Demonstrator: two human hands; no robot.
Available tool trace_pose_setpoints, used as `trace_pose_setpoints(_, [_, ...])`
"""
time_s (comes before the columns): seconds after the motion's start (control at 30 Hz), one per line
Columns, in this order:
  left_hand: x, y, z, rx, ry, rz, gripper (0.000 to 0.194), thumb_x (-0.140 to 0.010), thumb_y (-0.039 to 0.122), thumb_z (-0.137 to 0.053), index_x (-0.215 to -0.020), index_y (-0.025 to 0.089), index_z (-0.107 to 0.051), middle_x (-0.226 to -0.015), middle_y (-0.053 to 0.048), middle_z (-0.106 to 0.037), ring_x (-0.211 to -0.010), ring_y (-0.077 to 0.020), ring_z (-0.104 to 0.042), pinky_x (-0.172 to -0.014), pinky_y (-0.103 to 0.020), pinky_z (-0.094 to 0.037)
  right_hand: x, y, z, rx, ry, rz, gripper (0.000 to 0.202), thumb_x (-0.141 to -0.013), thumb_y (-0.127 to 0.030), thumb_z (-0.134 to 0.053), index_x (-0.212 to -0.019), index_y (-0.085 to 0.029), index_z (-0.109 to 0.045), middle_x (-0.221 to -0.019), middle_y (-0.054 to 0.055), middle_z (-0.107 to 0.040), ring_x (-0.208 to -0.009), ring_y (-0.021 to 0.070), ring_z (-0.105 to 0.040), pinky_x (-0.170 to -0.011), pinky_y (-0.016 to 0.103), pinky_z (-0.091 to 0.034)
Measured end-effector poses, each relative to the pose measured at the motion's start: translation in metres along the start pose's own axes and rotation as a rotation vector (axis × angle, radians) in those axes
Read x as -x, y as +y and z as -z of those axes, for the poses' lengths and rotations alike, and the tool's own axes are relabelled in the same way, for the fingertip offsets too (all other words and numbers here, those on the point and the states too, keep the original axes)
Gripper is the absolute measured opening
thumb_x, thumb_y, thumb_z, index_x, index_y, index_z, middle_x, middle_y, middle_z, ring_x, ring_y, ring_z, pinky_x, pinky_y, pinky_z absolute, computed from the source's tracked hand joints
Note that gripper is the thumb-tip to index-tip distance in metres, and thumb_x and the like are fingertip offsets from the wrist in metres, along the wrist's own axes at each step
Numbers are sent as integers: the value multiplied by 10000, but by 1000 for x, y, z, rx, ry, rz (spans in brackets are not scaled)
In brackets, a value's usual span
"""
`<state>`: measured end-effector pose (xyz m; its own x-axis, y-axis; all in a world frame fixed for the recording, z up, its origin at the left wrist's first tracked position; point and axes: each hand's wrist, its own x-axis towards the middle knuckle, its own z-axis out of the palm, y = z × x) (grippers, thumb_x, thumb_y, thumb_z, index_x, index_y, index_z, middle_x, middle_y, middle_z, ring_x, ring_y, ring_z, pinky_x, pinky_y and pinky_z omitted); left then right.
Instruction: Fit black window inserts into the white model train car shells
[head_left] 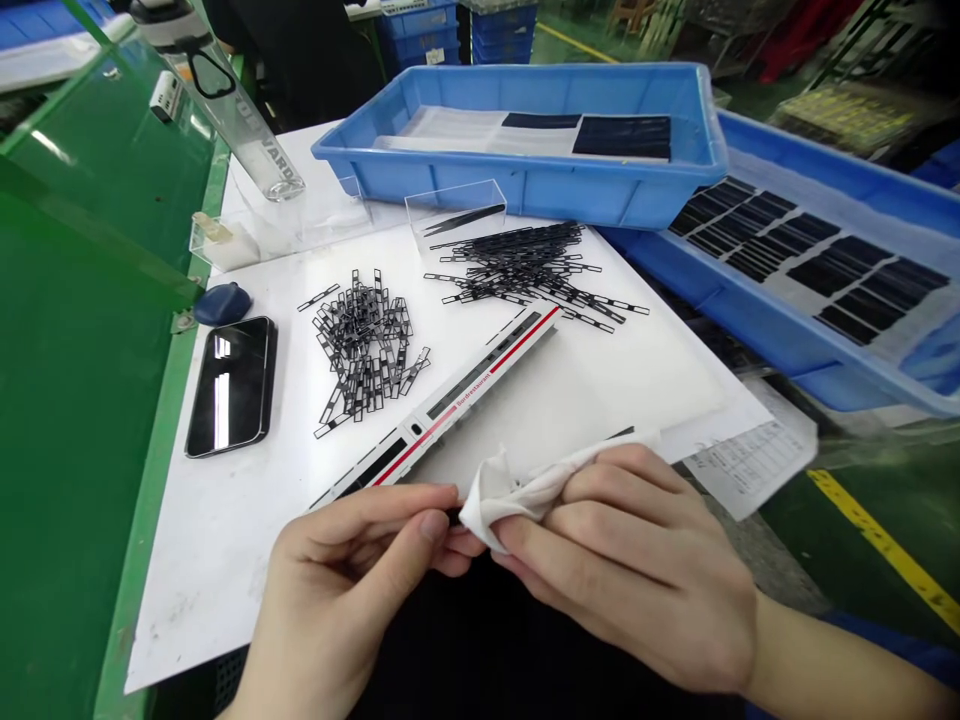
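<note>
My left hand (367,570) pinches a small dark piece (454,515), mostly hidden by the fingers. Fingers of my right hand (622,560) are wrapped round a white cloth (502,500) that touches this piece; a thin dark tip (621,433) shows past the cloth. Beyond my hands a long white model train side (457,400) with a red stripe lies diagonally on the white work surface (600,380). One pile of small black frames (367,340) lies left of it, and another pile of longer black strips (525,262) lies at its far end.
A phone (231,388) and a dark blue object (223,303) are at the left, near a clear bottle (247,140). Clear box (456,215) with tweezers stands behind the piles. Blue bins (517,180) (795,340) hold dark parts. A green panel (60,400) borders the left.
</note>
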<state>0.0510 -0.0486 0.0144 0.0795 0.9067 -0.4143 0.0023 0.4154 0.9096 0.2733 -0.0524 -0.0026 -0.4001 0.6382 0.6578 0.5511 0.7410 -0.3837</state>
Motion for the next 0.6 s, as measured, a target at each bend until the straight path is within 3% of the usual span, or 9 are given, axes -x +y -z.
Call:
trace_pose_setpoints(0.17, [1, 4, 1, 52, 12, 25, 56, -841, 347, -873, -864, 301, -851, -633, 37, -800, -640, -199, -801, -682, -284, -702, 8, 3, 3, 59, 38, 2, 164, -909, -65, -776, -1052, -145, -782, -741, -23, -793, -639, 133, -713, -662, 366, -519])
trace_pose_setpoints(0.4, [3, 10, 5, 96, 5, 65, 57, -836, 336, -887, -857, 297, -851, -666, 29, -822, -652, -178, -807, -650, -221, -671, 16, 11, 3, 134, 102, 16, 132, -886, -30, -788, -949, -145, -769, -651, -35, -751, -561, 117, -679, -596, 334, -520])
trace_pose_setpoints(0.6, [5, 15, 4, 77, 98, 91, 82, -796, 340, -920, -815, 305, -848, -642, 35, -812, -636, -145, -793, -651, -164, -639, 30, 24, -2, 151, 113, 23, 146, -900, -13, -770, -953, -146, -743, -685, -5, -772, -585, 123, -704, -599, 317, -516])
